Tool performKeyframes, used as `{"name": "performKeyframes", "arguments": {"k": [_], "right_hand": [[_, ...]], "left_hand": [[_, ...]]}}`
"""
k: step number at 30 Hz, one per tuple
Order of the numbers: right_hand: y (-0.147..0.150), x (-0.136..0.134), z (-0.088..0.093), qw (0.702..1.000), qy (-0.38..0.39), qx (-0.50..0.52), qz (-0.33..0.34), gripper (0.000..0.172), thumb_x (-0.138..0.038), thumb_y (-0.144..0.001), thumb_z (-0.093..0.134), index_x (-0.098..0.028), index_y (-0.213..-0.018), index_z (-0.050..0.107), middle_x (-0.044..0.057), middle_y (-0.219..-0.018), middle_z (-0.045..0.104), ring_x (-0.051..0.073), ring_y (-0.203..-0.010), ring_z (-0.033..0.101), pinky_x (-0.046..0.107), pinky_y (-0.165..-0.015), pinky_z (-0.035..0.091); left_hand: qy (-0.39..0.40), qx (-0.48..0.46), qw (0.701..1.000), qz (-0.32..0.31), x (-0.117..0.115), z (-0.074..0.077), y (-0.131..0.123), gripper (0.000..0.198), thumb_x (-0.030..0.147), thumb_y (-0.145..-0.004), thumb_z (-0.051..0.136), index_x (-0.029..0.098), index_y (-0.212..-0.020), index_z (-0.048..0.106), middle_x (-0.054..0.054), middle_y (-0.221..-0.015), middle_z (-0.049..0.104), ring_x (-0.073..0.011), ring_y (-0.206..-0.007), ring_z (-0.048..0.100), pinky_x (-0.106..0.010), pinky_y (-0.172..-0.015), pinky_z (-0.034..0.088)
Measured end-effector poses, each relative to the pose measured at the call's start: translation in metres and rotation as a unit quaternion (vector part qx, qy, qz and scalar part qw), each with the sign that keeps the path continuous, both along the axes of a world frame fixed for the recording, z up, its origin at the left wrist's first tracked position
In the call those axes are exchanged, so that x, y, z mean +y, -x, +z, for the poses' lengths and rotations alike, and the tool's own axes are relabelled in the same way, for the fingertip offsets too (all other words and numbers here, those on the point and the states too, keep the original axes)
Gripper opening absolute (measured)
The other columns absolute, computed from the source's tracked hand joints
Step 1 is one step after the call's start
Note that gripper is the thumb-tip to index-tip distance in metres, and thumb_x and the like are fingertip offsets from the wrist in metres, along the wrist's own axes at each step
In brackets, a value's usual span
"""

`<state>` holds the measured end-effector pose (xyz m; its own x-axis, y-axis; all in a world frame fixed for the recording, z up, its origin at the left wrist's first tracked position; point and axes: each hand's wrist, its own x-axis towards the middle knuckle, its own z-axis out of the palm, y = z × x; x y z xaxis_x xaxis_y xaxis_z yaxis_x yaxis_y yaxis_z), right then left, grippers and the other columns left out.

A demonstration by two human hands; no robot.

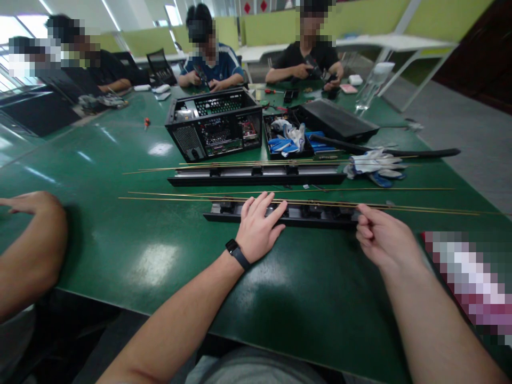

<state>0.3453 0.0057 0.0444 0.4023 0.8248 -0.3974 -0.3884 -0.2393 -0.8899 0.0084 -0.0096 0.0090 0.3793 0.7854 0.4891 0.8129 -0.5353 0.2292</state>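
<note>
My left hand (261, 228) lies with its fingers spread over the near black channel-shaped rail (320, 221) and the thin brass-coloured rods (176, 199) running along it. A dark watch is strapped to the left wrist. At the rail's right end, my right hand (382, 234) has its fingers curled in a pinch close to the rods. What sits between those fingertips is hidden. Dark blocks (312, 209) show inside the rail. Behind it lies a second black rail (256, 180) of similar shape, with more thin rods (160, 169) resting along its top.
Beyond the rails stand an open black computer case (216, 128), a box with gloves (286, 136), a flat black panel (338, 118), a black tube (420, 153) and blue-white gloves (376, 164). A clear bottle (372, 88) stands back right. Another person's arm (36, 250) rests at left; several people sit opposite.
</note>
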Motion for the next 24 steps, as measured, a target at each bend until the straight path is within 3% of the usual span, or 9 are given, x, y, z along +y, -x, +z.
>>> {"name": "performKeyframes", "arguments": {"k": [7,12,18,24], "right_hand": [[0.0011,-0.0002,0.0004,1.000,0.003,-0.001,-0.006,0.039,-0.024,-0.095,0.110,-0.024,-0.085,0.072,-0.003,-0.075,0.063,0.006,-0.048,0.041,0.018,-0.036,0.030],[0.0028,-0.0006,0.0040,1.000,0.008,-0.001,-0.010,0.033,-0.031,-0.099,0.110,-0.024,-0.092,0.079,-0.004,-0.074,0.063,0.006,-0.048,0.040,0.018,-0.035,0.027],[0.0015,-0.0005,0.0016,0.999,0.021,-0.024,0.017,0.052,-0.038,-0.089,0.121,-0.025,-0.088,0.070,-0.002,-0.076,0.067,0.006,-0.049,0.043,0.019,-0.037,0.029],[0.0021,-0.0002,-0.0015,1.000,-0.003,-0.015,0.015,0.048,-0.030,-0.090,0.118,-0.026,-0.089,0.070,-0.003,-0.074,0.065,0.007,-0.049,0.044,0.018,-0.037,0.032]], "left_hand": [[0.009,-0.007,1.000,0.002,0.0003,-0.0007,-0.0009,0.066,0.024,-0.116,0.092,0.034,-0.180,0.080,-0.019,-0.194,0.071,-0.0445,-0.186,0.063,-0.070,-0.156,0.046],[0.007,-0.008,1.000,0.001,0.0001,-0.0005,-0.0012,0.065,0.024,-0.117,0.091,0.033,-0.181,0.079,-0.019,-0.194,0.071,-0.0442,-0.186,0.063,-0.070,-0.156,0.046],[0.006,-0.007,1.000,0.004,-0.0001,-0.0005,-0.0008,0.066,0.025,-0.116,0.092,0.035,-0.181,0.080,-0.018,-0.193,0.072,-0.0441,-0.186,0.063,-0.071,-0.156,0.045],[0.004,-0.010,1.000,0.002,0.0000,-0.0014,-0.0013,0.065,0.024,-0.117,0.090,0.033,-0.180,0.080,-0.020,-0.193,0.072,-0.0441,-0.186,0.064,-0.071,-0.156,0.045]]}}
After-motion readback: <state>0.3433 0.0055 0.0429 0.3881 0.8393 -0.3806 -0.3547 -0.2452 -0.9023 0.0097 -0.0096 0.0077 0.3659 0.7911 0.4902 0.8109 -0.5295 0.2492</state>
